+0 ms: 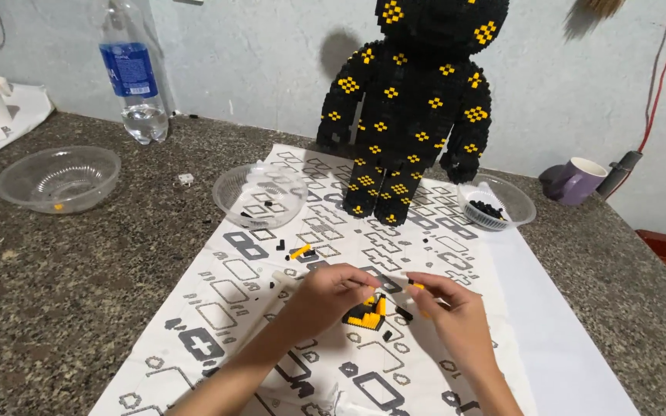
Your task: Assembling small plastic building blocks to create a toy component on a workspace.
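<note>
A speckled stone surface (pixel 55 293) fills the frame, with a printed instruction sheet (pixel 395 231) across its centre. Top centre stands a black-and-yellow brick figure (pixel 410 115). Lower centre, the left hand (pixel 333 293) presses a small black-and-yellow brick assembly (pixel 368 314); the right hand (pixel 456 312) pinches a tiny yellow brick (pixel 418 286).

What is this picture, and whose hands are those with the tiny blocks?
The camera sits on a person's head and looks down, so you see their own two hands. The left hand and the right hand meet over a small black-and-yellow block piece lying on a printed sheet. The right fingers pinch a tiny yellow block. Behind stands a big black bear built from blocks, with yellow spots. Three clear bowls sit around; one bowl holds black blocks. A water bottle and a purple mug stand on the stone counter.
</note>
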